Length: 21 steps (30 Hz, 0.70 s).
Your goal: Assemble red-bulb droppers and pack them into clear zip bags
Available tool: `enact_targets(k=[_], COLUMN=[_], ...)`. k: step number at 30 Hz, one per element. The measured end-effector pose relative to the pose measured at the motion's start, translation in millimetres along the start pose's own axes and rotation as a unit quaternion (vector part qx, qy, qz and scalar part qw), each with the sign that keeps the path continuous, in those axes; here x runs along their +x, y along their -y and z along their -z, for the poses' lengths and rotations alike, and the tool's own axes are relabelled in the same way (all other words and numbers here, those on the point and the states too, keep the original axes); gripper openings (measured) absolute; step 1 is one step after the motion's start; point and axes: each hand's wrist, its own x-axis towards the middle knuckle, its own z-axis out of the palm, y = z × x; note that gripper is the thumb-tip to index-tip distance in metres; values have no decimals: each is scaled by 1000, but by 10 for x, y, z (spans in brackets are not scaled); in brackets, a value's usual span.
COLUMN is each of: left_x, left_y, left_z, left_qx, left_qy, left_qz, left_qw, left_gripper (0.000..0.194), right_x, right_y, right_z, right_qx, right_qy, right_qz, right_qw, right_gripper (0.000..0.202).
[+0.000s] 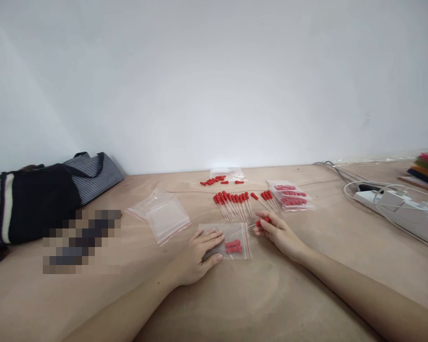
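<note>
My left hand (203,249) lies flat with fingers spread, pressing on a clear zip bag (219,230). Two glass droppers with red rubber bulbs (233,249) show inside that bag; their glass ends are partly hidden by my hand. At the bag's right, by its red-lined mouth, my right hand (276,232) pinches another dropper (262,221) by the red bulb. Its thin glass tube points left into or over the bag; I cannot tell which. Just beyond the hands lie loose droppers (231,197) in a row, with more droppers (267,195) to the right.
Loose red bulbs (214,180) lie near the wall beside a clear bag (226,173). Filled bags (290,195) are stacked right; unfilled zip bags (167,216) lie left. A power strip (399,209) with cables stands far right, a black bag (39,199) far left.
</note>
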Motion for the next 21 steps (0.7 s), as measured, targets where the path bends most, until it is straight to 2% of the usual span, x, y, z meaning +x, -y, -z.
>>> enact_targets(k=[3, 6, 8, 13, 17, 19, 21], left_x=[-1, 3, 6, 5, 2, 2, 3], left_y=[-16, -34, -41, -50, -58, -58, -52], left_z=[7, 8, 7, 15, 28, 27, 20], left_qx=[1, 1, 1, 12, 7, 8, 14], left_qy=[-2, 3, 6, 16, 14, 14, 18], left_qz=[-4, -8, -10, -15, -17, -18, -16], left_qw=[1000, 1000, 1000, 1000, 1000, 1000, 1000], left_gripper=[43, 42, 42, 42, 41, 41, 43], right_x=[-32, -70, -83, -88, -75, -57, -37], right_y=[-5, 20, 39, 59, 56, 47, 31], right_z=[-41, -58, -64, -77, -48, -35, -41], right_qx=[-36, -56, -75, -109, -151, -162, -164], right_qy=[60, 76, 89, 115, 177, 182, 158], right_qz=[8, 24, 10, 8, -14, -30, -34], right_qw=[998, 995, 993, 987, 972, 969, 973], right_gripper=[50, 41, 34, 29, 29, 32, 32])
